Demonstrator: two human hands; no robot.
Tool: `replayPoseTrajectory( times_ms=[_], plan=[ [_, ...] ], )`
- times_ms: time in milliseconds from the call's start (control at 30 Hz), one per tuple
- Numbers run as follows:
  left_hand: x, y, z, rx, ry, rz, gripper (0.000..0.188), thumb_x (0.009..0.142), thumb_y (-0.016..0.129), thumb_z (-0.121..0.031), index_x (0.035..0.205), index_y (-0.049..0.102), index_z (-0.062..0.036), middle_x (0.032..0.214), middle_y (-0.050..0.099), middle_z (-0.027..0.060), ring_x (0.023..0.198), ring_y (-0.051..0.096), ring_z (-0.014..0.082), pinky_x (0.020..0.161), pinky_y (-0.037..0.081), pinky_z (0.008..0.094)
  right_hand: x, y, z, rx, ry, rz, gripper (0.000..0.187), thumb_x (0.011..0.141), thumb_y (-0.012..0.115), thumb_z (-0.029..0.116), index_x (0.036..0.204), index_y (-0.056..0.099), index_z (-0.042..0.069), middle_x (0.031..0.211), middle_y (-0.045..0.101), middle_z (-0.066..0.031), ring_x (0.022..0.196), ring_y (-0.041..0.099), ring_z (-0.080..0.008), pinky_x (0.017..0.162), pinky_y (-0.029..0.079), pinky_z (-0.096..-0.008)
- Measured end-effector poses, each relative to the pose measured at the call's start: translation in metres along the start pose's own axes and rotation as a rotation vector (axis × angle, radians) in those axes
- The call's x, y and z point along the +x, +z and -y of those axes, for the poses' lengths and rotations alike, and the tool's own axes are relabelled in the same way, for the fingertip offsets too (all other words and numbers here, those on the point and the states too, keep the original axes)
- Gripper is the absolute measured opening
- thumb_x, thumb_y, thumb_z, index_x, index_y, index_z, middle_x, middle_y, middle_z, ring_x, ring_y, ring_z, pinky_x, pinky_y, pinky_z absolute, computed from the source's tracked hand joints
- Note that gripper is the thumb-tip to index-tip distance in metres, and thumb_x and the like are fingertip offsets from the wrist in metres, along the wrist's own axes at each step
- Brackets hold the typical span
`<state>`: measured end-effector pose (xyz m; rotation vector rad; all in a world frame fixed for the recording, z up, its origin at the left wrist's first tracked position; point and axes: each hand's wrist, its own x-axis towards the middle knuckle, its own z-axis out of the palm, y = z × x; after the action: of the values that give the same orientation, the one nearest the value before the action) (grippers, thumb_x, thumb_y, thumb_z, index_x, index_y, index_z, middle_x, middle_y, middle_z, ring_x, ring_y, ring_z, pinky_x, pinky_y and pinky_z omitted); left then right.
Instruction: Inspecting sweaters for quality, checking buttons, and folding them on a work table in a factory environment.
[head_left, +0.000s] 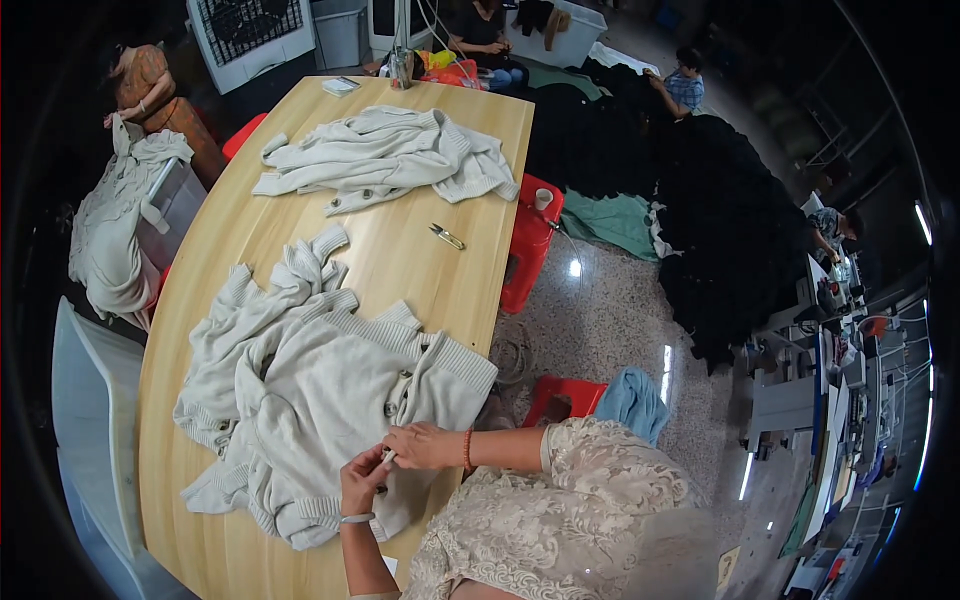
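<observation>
A pile of cream knitted cardigans (310, 375) with ribbed edges and dark buttons lies on the near half of the wooden table (400, 262). At its near edge, my left hand (362, 482) pinches a small bit of the knit. My right hand (425, 446), beaded bracelet at the wrist, closes on the same spot, its fingertips meeting the left ones. What exactly lies between the fingertips is too small to make out. Farther off, another cream cardigan (385, 155) is spread with its buttons showing. Thread snips (447, 236) rest on the wood between the garments.
Red stools (530, 240) stand along the table's right side, one with a blue cloth (633, 402). Pale plastic bins (95, 420) border the left. Beyond the stools rises a large heap of black garments (720, 220). Several other people work around the room.
</observation>
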<state>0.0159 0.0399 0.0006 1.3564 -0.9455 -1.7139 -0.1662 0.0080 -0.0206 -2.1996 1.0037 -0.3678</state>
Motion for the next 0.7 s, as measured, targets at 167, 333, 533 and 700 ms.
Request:
replayPoseTrajectory(
  times_ms=[167,333,533,700],
  plan=[
    [0.000,-0.008,0.020,0.473,0.177,-0.047,0.024,0.082,0.055,0.003,0.105,0.063,0.0062,0.089,0.066,0.0102,0.081,0.060,0.0124,0.075,0.046,0.0235,0.007,0.003,-0.011,0.034,-0.086,0.054,0.024,0.079,0.059,0.016,0.093,0.055,-0.003,0.088,0.058,-0.0209,0.082,0.060,-0.0367,0.075,0.049,-0.0416],
    [0.000,-0.005,0.029,0.454,0.212,-0.115,0.021,0.083,0.054,0.004,0.101,0.064,0.0057,0.088,0.066,0.0095,0.080,0.060,0.0128,0.076,0.046,0.0246,0.013,-0.004,-0.015,0.052,-0.097,0.124,0.025,0.072,0.061,0.008,0.093,0.058,-0.004,0.088,0.058,-0.0207,0.084,0.060,-0.0356,0.077,0.048,-0.0409],
    [0.002,-0.006,0.029,0.416,0.243,-0.086,0.020,0.083,0.053,0.005,0.099,0.064,0.0048,0.087,0.066,0.0080,0.081,0.060,0.0123,0.076,0.046,0.0239,0.010,0.001,-0.017,0.060,-0.087,0.032,0.018,0.066,0.060,0.004,0.084,0.061,-0.002,0.086,0.058,-0.0197,0.080,0.060,-0.0352,0.075,0.048,-0.0397],
    [-0.001,-0.008,0.026,0.399,0.239,-0.050,0.017,0.083,0.052,0.006,0.094,0.064,0.0045,0.085,0.064,0.0055,0.081,0.059,0.0102,0.074,0.045,0.0224,0.012,-0.012,-0.011,0.201,-0.119,0.149,0.010,0.067,0.057,0.003,0.075,0.061,-0.001,0.083,0.058,-0.0186,0.080,0.060,-0.0349,0.071,0.048,-0.0398]
  ],
)
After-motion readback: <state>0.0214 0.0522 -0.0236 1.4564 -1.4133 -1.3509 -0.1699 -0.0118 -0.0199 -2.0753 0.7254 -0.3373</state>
